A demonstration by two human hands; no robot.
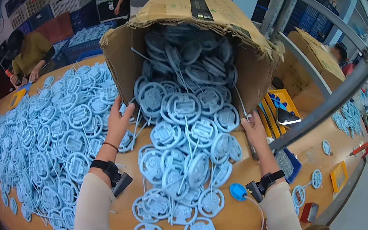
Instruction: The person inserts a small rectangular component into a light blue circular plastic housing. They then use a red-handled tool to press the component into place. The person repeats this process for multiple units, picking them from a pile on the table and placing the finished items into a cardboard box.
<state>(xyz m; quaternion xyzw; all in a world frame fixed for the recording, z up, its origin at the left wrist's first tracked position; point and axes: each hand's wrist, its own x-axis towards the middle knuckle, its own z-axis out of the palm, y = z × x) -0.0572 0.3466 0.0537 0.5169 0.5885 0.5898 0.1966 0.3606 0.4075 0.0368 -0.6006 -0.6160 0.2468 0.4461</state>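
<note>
Left hand (117, 127) and right hand (255, 130) gripping opposite sides of a tipped cardboard box (167, 9), blue ring-shaped pieces (184, 106) inside and spread toward the near edge of the surface (124, 221), wide heap (58, 127) by its left edge.

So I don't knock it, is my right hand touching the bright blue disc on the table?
Apart. The head view shows wooden tabletop between your right hand and the bright blue disc, which lies lower, nearer your wristband.
</note>
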